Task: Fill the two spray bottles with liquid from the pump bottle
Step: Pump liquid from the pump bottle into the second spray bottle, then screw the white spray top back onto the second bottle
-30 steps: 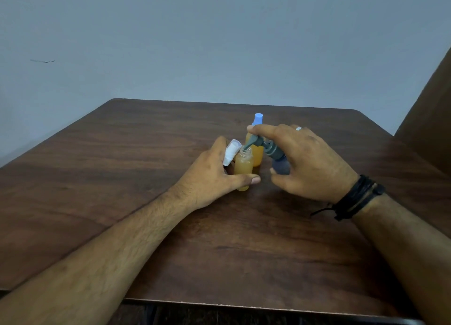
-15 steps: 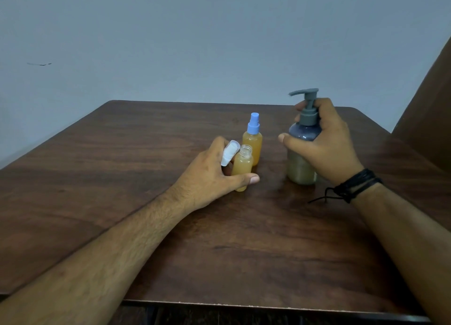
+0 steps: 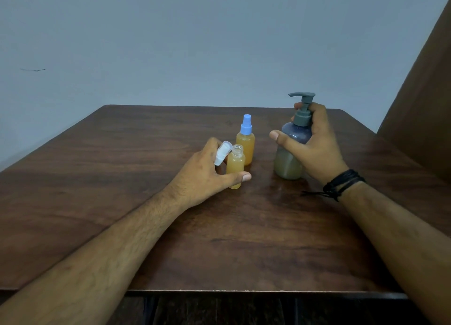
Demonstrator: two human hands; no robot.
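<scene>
An uncapped small spray bottle (image 3: 235,164), full of orange liquid, stands upright on the wooden table (image 3: 219,239). My left hand (image 3: 207,174) holds this bottle at its base, and its fingers also hold a clear white cap (image 3: 222,152). Just behind stands a second orange spray bottle (image 3: 246,141) with its blue spray top on. To the right, the grey pump bottle (image 3: 291,149) stands upright on the table. My right hand (image 3: 314,146) grips it around the neck and shoulder.
A plain grey-blue wall rises behind the table. A brown wooden panel (image 3: 424,105) stands at the right edge of view. The table's front edge (image 3: 244,291) runs below my forearms.
My right hand has lifted the pump bottle away from the open spray bottle and set it upright on the table to the right. My left hand has stayed on the small bottle.
</scene>
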